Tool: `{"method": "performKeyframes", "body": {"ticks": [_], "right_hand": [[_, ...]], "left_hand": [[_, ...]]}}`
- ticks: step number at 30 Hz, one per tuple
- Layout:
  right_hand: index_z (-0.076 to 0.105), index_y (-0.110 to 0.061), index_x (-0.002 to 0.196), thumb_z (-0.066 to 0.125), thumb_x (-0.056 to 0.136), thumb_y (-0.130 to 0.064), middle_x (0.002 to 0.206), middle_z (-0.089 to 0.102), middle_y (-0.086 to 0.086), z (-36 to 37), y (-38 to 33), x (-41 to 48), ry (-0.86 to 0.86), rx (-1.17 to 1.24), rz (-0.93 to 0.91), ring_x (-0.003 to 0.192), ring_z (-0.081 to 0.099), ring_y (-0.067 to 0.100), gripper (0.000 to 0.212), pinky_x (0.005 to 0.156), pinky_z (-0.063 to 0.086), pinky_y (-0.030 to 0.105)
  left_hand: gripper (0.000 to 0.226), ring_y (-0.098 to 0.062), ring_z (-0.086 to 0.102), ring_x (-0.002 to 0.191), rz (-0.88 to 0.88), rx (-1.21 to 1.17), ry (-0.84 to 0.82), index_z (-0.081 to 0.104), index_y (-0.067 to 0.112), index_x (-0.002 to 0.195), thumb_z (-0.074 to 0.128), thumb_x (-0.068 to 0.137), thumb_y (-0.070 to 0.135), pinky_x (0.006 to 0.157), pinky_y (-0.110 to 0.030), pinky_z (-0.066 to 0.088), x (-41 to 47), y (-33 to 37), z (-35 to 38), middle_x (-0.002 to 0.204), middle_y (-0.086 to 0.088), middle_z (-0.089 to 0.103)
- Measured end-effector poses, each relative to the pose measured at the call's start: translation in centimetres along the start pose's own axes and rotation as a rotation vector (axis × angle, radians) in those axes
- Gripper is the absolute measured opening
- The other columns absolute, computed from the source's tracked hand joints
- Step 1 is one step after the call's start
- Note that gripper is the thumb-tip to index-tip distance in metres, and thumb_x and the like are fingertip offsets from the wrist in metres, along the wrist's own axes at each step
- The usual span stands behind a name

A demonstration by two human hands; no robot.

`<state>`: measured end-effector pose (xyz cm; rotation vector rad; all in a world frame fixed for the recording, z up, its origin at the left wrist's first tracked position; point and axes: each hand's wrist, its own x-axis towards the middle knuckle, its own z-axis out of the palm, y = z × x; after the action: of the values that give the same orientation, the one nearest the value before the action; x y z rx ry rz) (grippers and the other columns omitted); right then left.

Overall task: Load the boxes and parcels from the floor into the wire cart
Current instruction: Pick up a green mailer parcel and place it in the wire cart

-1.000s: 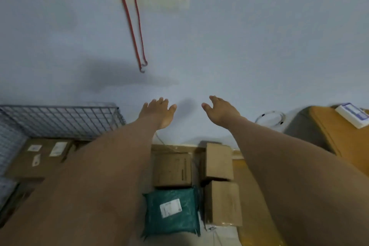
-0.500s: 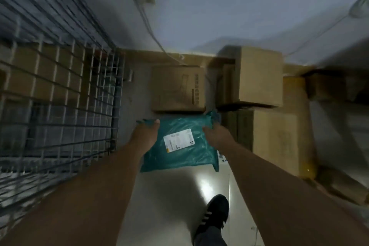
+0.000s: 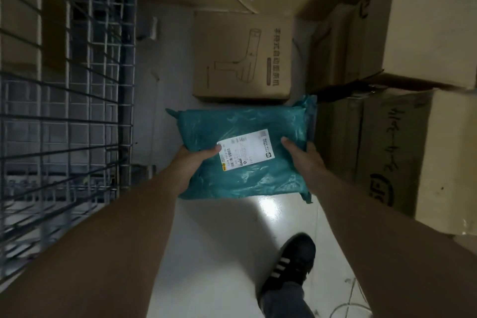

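We have the parcel (image 3: 245, 162) by its two sides: our left hand (image 3: 192, 162) grips the left edge and our right hand (image 3: 303, 160) the right, each with a thumb on top and the fingers hidden beneath. It sits low over the floor (image 3: 219, 240); we cannot tell if it has left the tile. It lies just near of the printed box (image 3: 242, 57), between the cart (image 3: 64, 111) on the left and the stack (image 3: 387, 150) on the right.

The bag looks soft, so we should support it from under, lift it level, then swing it left and high enough to clear the cart's wire wall.

The floor is pale, glossy tile, possibly slick. Our shoe (image 3: 289, 263) stands near, a thin cable (image 3: 348, 302) lies by it, and the room is dim.
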<state>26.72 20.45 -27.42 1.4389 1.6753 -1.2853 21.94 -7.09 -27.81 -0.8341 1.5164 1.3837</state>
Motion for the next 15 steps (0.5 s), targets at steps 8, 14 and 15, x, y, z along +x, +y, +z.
{"method": "performKeyframes", "body": {"ticks": [8,14,15], "right_hand": [[0.038,-0.036,0.149,0.094,0.062,-0.054,0.127,0.068,0.001,0.0,0.5,1.3,-0.107,0.221,-0.022,0.099,0.074,0.028,0.105,0.087,0.062,0.050],[0.049,-0.040,0.144,0.101,0.042,-0.055,0.119,0.076,0.003,0.3,0.7,1.6,-0.203,0.282,-0.030,0.096,0.078,0.032,0.116,0.083,0.062,0.058],[0.049,-0.040,0.145,0.102,0.038,-0.055,0.118,0.076,0.003,0.3,0.5,1.3,-0.204,0.287,-0.029,0.096,0.078,0.033,0.120,0.083,0.062,0.058]], "left_hand": [[0.109,-0.024,0.075,0.104,-0.012,-0.151,0.163,0.054,0.027,0.136,0.103,0.042,0.056,0.090,-0.052,0.059,4.3,-1.7,-1.3,0.124,0.001,0.073],[0.056,-0.026,0.075,0.107,-0.051,-0.189,-0.130,0.070,0.024,0.128,0.080,0.081,0.053,0.089,-0.043,0.059,2.0,-0.5,-0.3,0.118,-0.005,0.077],[0.054,-0.025,0.075,0.108,-0.053,-0.189,-0.148,0.070,0.026,0.128,0.078,0.082,0.055,0.089,-0.043,0.059,1.5,-0.2,-0.4,0.118,-0.004,0.077]]}}
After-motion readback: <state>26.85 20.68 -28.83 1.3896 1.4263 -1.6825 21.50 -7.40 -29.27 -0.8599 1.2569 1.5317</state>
